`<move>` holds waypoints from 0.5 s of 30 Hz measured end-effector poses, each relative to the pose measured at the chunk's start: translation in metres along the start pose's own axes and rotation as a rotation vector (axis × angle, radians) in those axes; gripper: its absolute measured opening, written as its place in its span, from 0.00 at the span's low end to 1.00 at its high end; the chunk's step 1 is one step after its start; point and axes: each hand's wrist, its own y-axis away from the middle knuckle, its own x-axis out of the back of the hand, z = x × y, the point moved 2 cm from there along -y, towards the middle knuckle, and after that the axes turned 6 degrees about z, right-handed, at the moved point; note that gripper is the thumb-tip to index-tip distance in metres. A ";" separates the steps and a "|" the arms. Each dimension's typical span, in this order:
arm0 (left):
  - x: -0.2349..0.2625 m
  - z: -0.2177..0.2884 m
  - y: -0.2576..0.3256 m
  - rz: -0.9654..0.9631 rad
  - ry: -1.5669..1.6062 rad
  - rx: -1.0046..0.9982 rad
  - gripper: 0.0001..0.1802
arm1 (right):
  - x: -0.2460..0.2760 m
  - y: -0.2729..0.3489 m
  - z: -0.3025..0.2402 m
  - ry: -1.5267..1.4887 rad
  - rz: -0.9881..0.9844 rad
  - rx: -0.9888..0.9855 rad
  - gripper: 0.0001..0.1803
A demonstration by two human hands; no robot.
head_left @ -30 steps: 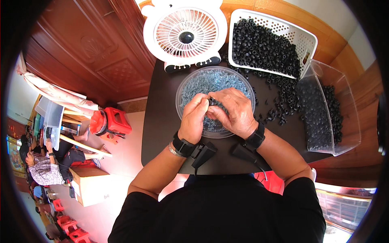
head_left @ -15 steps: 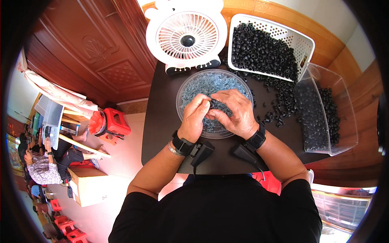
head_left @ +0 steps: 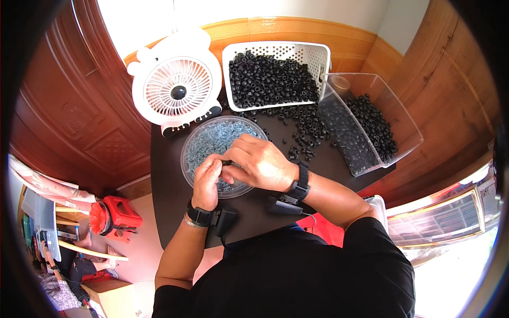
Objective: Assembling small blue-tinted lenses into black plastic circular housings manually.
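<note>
Both of my hands meet over a round clear tub filled with tiny blue-grey pieces. My left hand is closed, thumb and fingers pinching a small black hollow part. My right hand comes across from the right with its back turned up. Its fingers are bent closed and their tips are at the black part; whatever they pinch is hidden behind them.
A white perforated basket of black hollow parts stands behind the tub. Loose black parts lie between it and a clear bin holding more. A white fan stands at the dark table's back left. Red stools are beyond.
The whole view has shifted, so the table things appear farther left and lower. My right hand has turned more over the left, its back now upward. Both hands stay together above the tub.
</note>
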 end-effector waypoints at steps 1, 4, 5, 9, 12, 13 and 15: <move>-0.002 0.000 0.001 -0.021 -0.014 -0.002 0.15 | 0.007 0.001 -0.002 -0.002 0.027 0.005 0.12; -0.006 0.000 0.002 -0.113 -0.076 0.026 0.15 | 0.035 0.007 -0.001 0.133 0.128 -0.044 0.11; -0.008 0.000 0.002 -0.108 -0.091 0.054 0.14 | 0.049 0.008 -0.001 0.228 0.155 -0.088 0.10; -0.004 -0.005 0.002 -0.077 -0.115 0.045 0.13 | 0.120 0.014 0.007 0.671 0.434 -0.247 0.07; -0.001 -0.007 -0.002 -0.044 -0.073 0.052 0.13 | 0.171 0.021 0.016 0.926 0.712 -0.431 0.06; 0.002 -0.010 -0.003 -0.040 -0.072 0.054 0.13 | 0.178 0.024 0.017 0.918 0.751 -0.446 0.07; 0.002 -0.009 -0.003 -0.036 -0.076 0.062 0.13 | 0.179 0.028 0.017 0.835 0.773 -0.459 0.06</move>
